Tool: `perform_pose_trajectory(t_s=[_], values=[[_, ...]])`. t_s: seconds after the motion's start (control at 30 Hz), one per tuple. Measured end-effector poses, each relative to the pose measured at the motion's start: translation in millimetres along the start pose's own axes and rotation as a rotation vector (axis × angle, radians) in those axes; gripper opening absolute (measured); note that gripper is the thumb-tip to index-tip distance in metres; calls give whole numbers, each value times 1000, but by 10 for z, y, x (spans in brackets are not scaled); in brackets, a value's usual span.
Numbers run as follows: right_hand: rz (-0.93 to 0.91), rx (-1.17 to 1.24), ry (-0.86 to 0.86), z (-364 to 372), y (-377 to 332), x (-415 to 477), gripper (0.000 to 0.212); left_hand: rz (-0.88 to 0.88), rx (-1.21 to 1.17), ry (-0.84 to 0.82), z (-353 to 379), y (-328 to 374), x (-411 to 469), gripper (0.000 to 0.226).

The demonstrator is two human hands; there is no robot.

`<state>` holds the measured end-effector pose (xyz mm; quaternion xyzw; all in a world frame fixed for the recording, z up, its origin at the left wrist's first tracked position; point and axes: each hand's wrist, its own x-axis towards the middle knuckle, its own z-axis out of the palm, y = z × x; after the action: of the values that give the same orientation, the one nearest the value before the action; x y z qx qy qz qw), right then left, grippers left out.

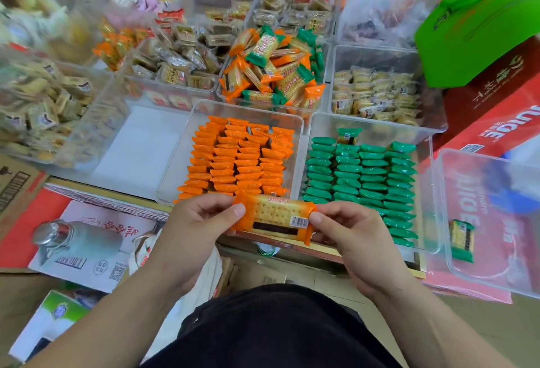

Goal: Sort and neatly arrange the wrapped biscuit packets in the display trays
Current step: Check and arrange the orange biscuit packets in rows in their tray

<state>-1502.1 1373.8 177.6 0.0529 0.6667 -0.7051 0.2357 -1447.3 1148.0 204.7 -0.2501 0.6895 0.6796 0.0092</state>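
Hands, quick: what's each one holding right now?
Left hand: pinching the left end of the orange biscuit packet.
Right hand: pinching the right end of the same packet.

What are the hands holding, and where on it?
An orange biscuit packet: left hand pinches its left end, right hand its right end.

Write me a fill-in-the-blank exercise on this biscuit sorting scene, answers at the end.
1. The left hand and the right hand hold one ____ packet by its ends.
2. The tray of neat green rows stands to the ____ of the tray of orange rows.
3. The tray behind the orange rows holds a loose heap of orange and ____ packets.
4. Only ____ green packet lies in the clear tray at far right.
Missing words: orange, right, green, one.
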Motion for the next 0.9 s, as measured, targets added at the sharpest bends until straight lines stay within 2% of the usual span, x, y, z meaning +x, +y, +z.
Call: perform_pose_trajectory(t_s=[0.13,0.23,0.33,0.43,0.53,0.6,0.67,0.7,0.77,0.83,0.9], values=[[60,84,-65,-87,-2,-22,19,-118,-159,-99,-26,-43,-28,14],[125,164,-97,-105,1,-12,21,-162,-166,-93,-31,-56,-46,8],[194,284,-160,-95,-15,6,15,-194,-162,-103,-32,-74,-42,7],[255,417,-251,-84,-9,14,17,-242,-235,-111,-18,-97,-34,9],[283,449,-261,-102,32,15,17,-277,-289,-100,-11,-105,-38,16],[269,445,-237,-80,30,5,18,-266,-309,-96,-21,-89,-40,19],[220,403,-196,-38,13,-12,13,-221,-332,-102,-51,-67,-37,34],[192,389,-179,-36,21,-10,23,-196,-342,-103,-67,-51,-31,40],[189,385,-146,-20,17,-20,31,-146,-357,-120,-74,-14,-29,32],[190,442,-156,1,-5,-44,21,-97,-328,-131,-43,30,-40,19],[214,512,-169,6,-61,-58,12,-66,-298,-137,-22,57,-51,18]])
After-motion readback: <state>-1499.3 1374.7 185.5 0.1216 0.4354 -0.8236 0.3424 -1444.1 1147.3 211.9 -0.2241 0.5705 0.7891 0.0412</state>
